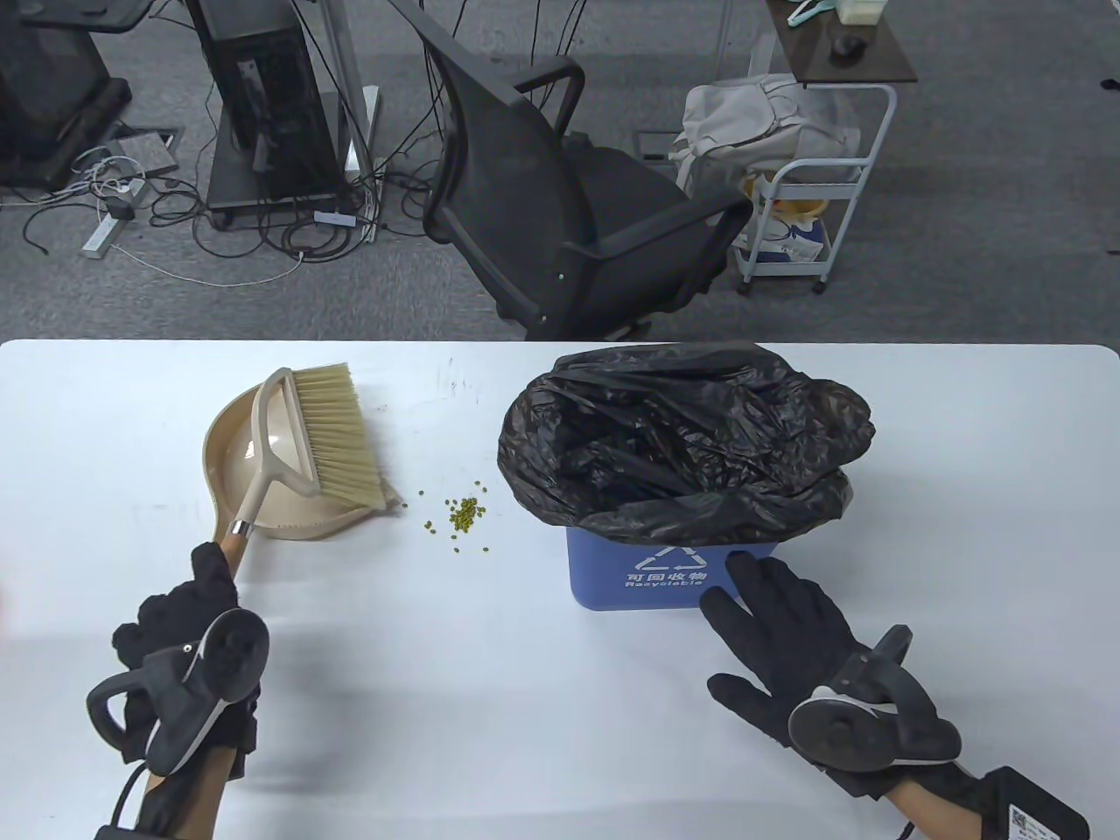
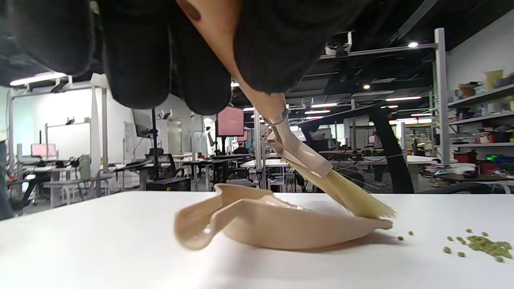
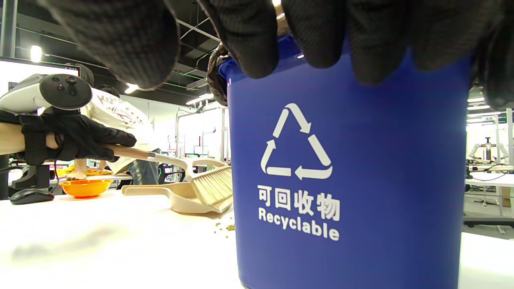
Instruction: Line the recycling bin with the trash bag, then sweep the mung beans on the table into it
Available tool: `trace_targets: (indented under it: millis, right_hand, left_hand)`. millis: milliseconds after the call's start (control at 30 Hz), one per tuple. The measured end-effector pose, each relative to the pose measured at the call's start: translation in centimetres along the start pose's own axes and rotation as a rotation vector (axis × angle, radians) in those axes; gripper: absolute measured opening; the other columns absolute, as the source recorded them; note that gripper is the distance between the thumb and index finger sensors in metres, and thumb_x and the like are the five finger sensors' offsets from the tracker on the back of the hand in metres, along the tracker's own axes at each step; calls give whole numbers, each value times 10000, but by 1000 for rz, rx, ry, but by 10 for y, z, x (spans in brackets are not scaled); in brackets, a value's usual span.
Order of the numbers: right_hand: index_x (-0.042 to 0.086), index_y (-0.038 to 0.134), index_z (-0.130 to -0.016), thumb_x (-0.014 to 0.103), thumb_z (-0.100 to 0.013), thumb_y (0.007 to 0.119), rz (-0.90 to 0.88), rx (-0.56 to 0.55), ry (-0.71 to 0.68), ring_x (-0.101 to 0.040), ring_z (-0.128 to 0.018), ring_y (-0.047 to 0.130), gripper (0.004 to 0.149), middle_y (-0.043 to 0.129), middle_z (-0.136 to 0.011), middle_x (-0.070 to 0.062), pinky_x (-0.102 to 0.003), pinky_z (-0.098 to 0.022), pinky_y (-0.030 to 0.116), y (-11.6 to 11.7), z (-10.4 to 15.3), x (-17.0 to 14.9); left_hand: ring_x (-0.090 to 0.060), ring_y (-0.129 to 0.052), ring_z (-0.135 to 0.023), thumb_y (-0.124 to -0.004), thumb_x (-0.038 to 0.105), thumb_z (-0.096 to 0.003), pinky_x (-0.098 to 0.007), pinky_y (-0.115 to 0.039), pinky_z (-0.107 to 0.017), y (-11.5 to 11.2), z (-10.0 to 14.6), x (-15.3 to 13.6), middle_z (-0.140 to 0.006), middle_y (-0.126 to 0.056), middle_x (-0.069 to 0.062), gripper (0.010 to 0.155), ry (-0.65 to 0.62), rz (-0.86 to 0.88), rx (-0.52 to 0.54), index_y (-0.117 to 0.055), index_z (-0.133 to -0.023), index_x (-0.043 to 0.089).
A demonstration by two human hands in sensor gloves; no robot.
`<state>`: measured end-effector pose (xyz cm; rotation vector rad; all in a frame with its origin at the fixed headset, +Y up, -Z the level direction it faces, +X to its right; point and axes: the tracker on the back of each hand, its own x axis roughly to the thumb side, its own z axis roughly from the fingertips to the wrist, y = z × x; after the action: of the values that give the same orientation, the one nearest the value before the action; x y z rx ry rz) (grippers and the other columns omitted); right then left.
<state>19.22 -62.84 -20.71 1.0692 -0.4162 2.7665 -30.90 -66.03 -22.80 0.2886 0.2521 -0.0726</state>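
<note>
The blue recycling bin (image 1: 604, 573) (image 3: 349, 168) stands right of centre, lined with a black trash bag (image 1: 691, 437) folded over its rim. A small heap of green mung beans (image 1: 464, 516) (image 2: 484, 245) (image 3: 225, 228) lies just left of it. My left hand (image 1: 197, 604) (image 3: 76, 136) grips the wooden handle of a beige brush (image 1: 328, 433) (image 2: 345, 192) (image 3: 209, 184). Its bristles rest on the lip of the beige dustpan (image 1: 236, 446) (image 2: 273, 228) (image 3: 176, 196), left of the beans. My right hand (image 1: 744, 630) is flat, its straight fingers (image 3: 249, 36) at the bin's front wall.
The white table (image 1: 525, 700) ends at its far edge behind the bin, with a black office chair (image 1: 560, 192) beyond it. The right wrist view shows an orange bowl (image 3: 85, 186) and a black mouse (image 3: 31, 196) further off to the left.
</note>
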Motion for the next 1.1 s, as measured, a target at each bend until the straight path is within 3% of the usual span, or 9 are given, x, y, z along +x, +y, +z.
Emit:
trace_targets:
  millis: [400,733,1100]
  right_hand:
    - [22,644,-1094,504,-479,755,-7,-32,36,-678,-893,688,789,560,-1079,-404,-744,-574,643,-7,3,-8]
    - [22,647,-1092,503,-480,756,-1,-43,29,-676,-892,693,786,563,-1078,-405,-742,-574,646,-9,7,-7]
    - [23,649,-1091,503,-480,755,4,-52,24,-674,-889,699,784,568,-1076,-403,-741,-571,650,-11,10,-6]
  left_hand:
    - [-635,-916,-800,-897,173,-478,-837,-695,-585,16,5,59,-868,-935,-273,635,-91,-143,81,-721,-1081,87]
    - [-615,-929,-804,-906,171,-472,-840,-683,-595,19,7,72,-869,-939,-267,622,-124,-305,155,-740,-1069,108]
    - [-598,-937,-806,-916,172,-464,-833,-685,-604,9,12,93,-861,-945,-261,612,-200,-440,204,-758,-1054,127]
